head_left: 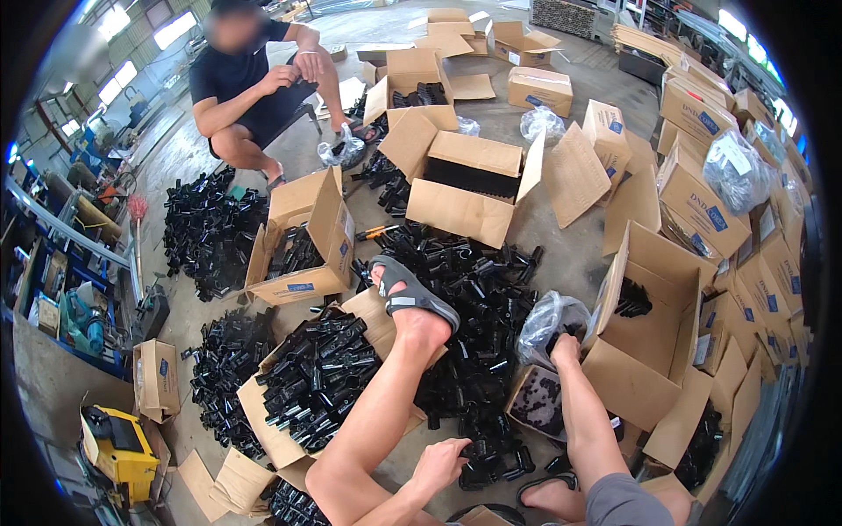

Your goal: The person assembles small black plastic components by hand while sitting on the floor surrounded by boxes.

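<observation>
Fingers of the left hand (441, 463) are closing on a black pipe fitting (491, 465) beside the small box (539, 401), while the right hand (566, 349), grip hidden, is reaching into the plastic bag (548, 320) above it, likely for a screw to fit next.

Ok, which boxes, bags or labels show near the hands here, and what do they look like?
Open brown carton: right of the right hand, tipped on its side.
Clear plastic bag: at the right hand, crumpled.
Blue label: small rectangle on the brown carton at centre left.
Brown cartons: stacked on the right, blue markings.
</observation>
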